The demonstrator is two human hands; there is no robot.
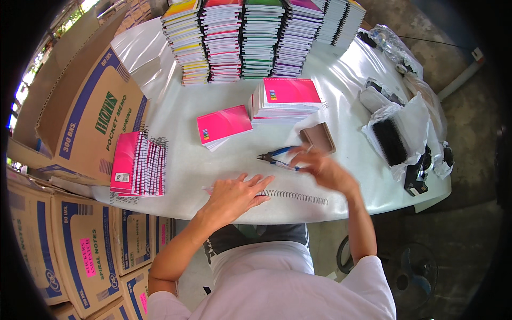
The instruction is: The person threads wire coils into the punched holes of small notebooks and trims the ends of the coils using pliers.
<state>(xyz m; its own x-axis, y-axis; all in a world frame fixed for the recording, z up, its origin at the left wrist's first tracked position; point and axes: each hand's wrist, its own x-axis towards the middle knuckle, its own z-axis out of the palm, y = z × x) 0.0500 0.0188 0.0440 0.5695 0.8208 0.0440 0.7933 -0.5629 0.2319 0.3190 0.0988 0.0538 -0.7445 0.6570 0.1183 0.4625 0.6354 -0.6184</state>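
One slender, grey metallic spiral coil (298,197) runs rightward from under the fingers of the left hand (234,197), its round loops closely and evenly spaced. Those fingers lie extended and slightly spread, covering its left portion. The right hand (318,166) is blurred: I cannot tell whether its fingers pinch the pliers (279,154) beside them, blue-handled, with dark, pointed tips aimed left. Beyond the left fingers lies a glossy pink notebook (226,122).
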